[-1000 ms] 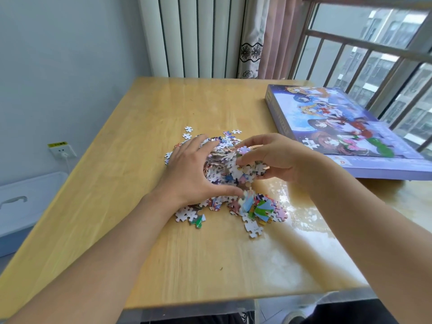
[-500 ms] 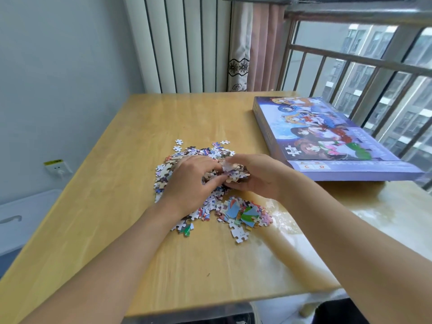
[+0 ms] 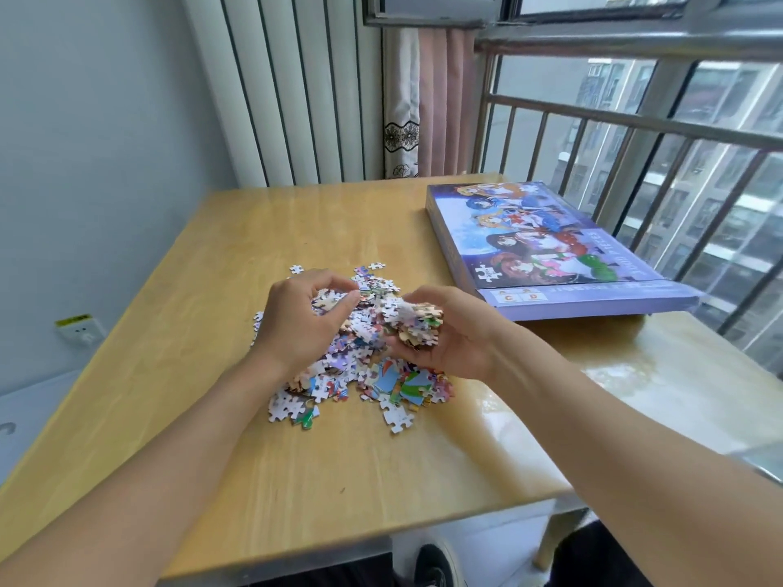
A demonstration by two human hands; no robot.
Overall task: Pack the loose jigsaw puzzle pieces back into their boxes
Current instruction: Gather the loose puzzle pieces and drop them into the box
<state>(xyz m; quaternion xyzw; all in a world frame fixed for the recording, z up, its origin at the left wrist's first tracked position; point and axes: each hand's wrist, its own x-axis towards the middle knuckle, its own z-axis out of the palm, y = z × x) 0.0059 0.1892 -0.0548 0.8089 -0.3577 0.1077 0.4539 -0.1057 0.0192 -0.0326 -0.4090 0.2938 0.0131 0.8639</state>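
Observation:
A heap of loose jigsaw pieces (image 3: 364, 374) lies in the middle of the wooden table (image 3: 339, 480). My right hand (image 3: 449, 341) is turned palm up just above the heap and cups a stack of pieces (image 3: 415, 322). My left hand (image 3: 301, 319) is curled over the heap's left side with pieces gathered under its fingers. The purple puzzle box (image 3: 546, 252), lid on and printed with cartoon figures, lies flat at the table's right, apart from both hands.
A few stray pieces (image 3: 296, 269) lie beyond the heap. A window railing (image 3: 635, 133) runs behind the box, a curtain (image 3: 423, 103) hangs at the back. A wall socket (image 3: 82, 330) and a white bin (image 3: 25, 417) sit left of the table.
Both hands pulled pieces together from the heap. My right hand has turned palm up and lifted a handful clear of it. The camera tilted up.

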